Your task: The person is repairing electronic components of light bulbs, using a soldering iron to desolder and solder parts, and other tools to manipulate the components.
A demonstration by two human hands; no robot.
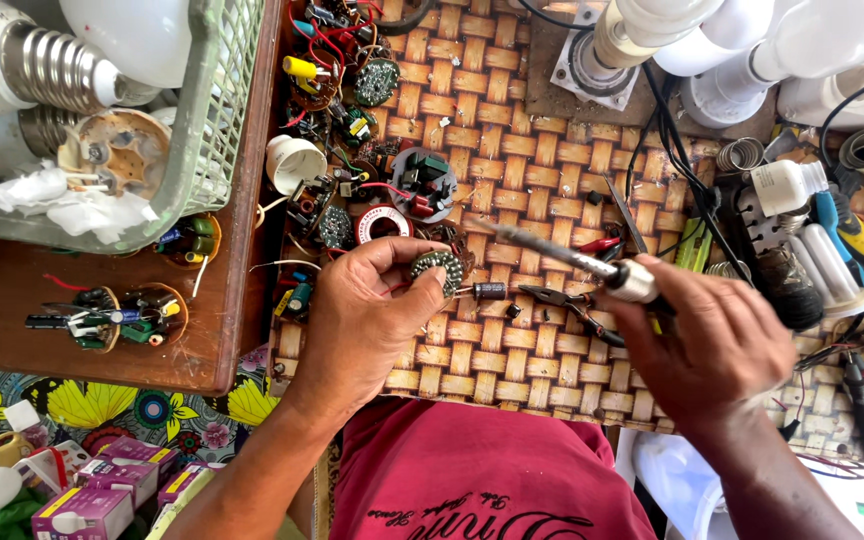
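A small round green circuit board (438, 268) sits pinched at the left fingertips, while a slim soldering iron (562, 256) angles up-left from the right fingers.

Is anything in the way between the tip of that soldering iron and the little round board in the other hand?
Nothing visible. The left hand holds the small round circuit board up by its fingertips, and the soldering iron in the right hand points toward it across a bare stretch of woven mat. The pliers lie lower, beneath that line.

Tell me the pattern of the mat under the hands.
The mat is a woven basket-weave check of tan strips with dark brown gaps, clearest in the head view.
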